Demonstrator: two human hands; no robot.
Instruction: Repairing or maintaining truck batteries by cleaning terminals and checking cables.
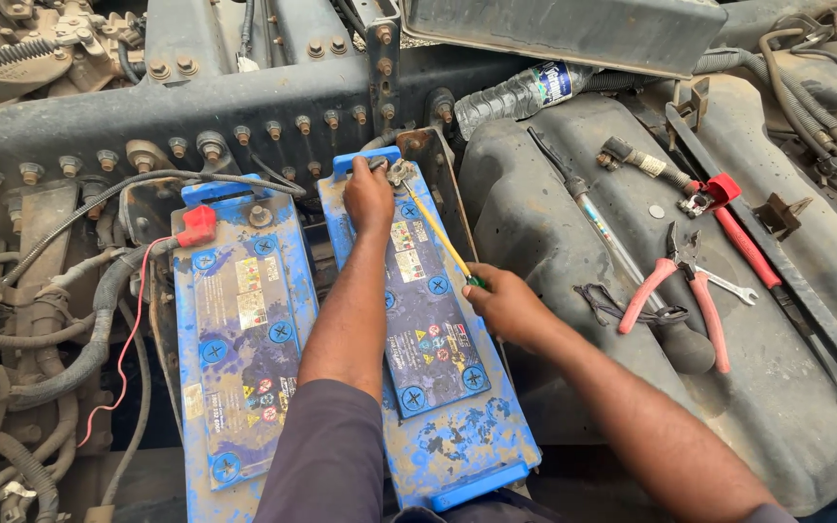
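Right battery (438, 329): left hand (368, 199) clenched on far terminal clamp (394, 171); right hand (504, 302) grasping yellow screwdriver (438, 235), tip at clamp. Advice: brace clamp, lever gently.

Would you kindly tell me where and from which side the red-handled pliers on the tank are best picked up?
Grip the pliers by their two red handles, coming from above. They lie flat on the tank top with the handles splayed toward the person and the jaws pointing away, so a hand can close both handles together.
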